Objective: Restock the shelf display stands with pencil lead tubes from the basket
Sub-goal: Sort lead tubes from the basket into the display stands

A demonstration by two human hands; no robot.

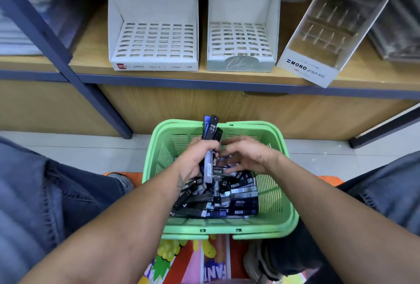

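Left hand [195,158], grip clenched around a bundle of dark pencil lead tubes [211,131] held upright above the green slotted plastic basket [281,193], apparently gathering several so that one trip fills many slots. Right hand [245,156], fingers loosely curled and holding nothing, hovers over the loose tubes in the basket [227,195], probably to pick another. On the wooden shelf [91,56], the two white cardboard display stands [154,43] and [238,43] show unfilled slots facing the person.
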